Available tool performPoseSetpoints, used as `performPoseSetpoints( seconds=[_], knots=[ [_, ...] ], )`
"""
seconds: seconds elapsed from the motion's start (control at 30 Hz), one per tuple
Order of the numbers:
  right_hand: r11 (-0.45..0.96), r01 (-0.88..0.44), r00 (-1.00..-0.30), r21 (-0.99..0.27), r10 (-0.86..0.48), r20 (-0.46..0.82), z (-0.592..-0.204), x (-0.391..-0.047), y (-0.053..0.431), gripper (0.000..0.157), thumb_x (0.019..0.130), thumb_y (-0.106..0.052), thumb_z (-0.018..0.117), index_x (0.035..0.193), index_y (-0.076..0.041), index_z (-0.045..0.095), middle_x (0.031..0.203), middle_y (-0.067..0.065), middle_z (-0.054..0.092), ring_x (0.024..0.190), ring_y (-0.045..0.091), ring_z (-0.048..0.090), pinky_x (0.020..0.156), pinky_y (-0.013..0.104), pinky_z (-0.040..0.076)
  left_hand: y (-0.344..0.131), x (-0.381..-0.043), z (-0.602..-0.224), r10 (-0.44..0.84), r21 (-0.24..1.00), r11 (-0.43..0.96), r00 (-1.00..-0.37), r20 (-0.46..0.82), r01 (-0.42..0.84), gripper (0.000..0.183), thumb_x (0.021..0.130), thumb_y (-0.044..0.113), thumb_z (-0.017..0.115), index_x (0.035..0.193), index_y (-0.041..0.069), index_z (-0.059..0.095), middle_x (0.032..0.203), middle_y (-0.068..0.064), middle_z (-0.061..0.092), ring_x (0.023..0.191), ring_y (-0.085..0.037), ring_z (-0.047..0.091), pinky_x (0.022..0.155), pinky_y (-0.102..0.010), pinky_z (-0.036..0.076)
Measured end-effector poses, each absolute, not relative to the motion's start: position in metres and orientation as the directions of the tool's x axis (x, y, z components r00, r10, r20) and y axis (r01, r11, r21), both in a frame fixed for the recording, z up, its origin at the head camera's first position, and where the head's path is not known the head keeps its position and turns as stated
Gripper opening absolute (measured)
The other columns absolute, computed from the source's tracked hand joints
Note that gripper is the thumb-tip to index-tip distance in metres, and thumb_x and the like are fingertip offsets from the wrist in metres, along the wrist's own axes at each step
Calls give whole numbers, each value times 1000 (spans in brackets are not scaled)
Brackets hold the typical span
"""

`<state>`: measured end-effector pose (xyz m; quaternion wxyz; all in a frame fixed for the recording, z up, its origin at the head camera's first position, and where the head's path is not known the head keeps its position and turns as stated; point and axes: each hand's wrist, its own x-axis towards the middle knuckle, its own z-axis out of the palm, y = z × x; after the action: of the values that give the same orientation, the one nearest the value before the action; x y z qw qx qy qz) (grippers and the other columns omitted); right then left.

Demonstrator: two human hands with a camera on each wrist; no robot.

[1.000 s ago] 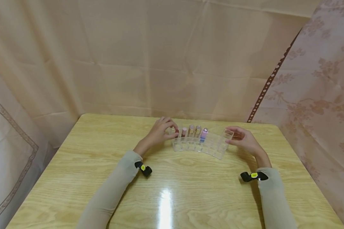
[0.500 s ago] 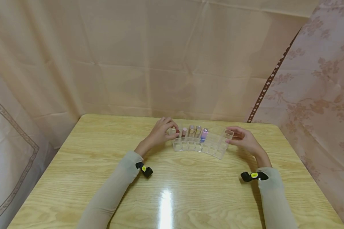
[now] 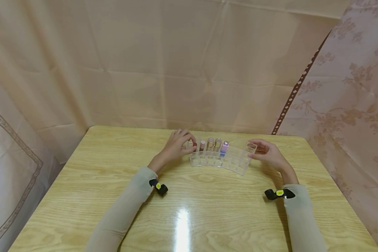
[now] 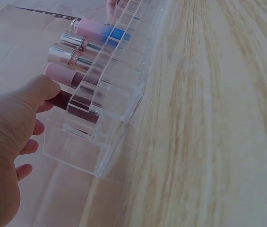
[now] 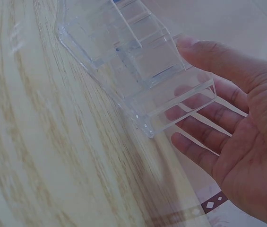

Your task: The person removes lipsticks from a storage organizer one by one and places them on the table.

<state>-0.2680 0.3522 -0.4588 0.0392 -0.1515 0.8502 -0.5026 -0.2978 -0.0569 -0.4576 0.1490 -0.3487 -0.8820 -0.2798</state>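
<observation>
A clear, curved, stepped lipstick organizer [image 3: 236, 164] stands on the table. My left hand [image 3: 176, 145] pinches the top of a dark red lipstick [image 4: 60, 100], whose lower end sits inside a slot near the organizer's left end. Beside it in the back row stand a pink-capped lipstick [image 4: 60, 74], two gold lipsticks [image 3: 210, 142] and a pink-and-blue tube [image 3: 224, 148]. At the other end, my right hand [image 3: 267, 153] holds the organizer's back corner, thumb [image 5: 204, 52] on the near side and fingers behind the clear wall.
The wood-grain table [image 3: 214, 217] extends in front of the organizer and to both sides. A beige curtain [image 3: 138, 70] hangs behind its far edge, with a floral cloth [image 3: 349, 105] on the right. Black wrist cameras [image 3: 159, 187] are strapped over both sleeves.
The left hand and wrist have shifted very slightly to the right, still pinching the dark red lipstick. The right hand and the organizer have not visibly moved.
</observation>
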Motion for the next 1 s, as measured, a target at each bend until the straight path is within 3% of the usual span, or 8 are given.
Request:
performPoseSetpoints(
  seconds=[1.0],
  knots=[
    [457,-206,-954,-865,-291,73,-458,-268,353,59,92,-15,76,144,-2,52,140,19,60,111,-1,63,87,17,53,-60,-302,-454,516,391,565,-681,519,726,14,90,23,78,98,17,68,102,-10,64,95,-21,50,85,-40,39]
  ],
)
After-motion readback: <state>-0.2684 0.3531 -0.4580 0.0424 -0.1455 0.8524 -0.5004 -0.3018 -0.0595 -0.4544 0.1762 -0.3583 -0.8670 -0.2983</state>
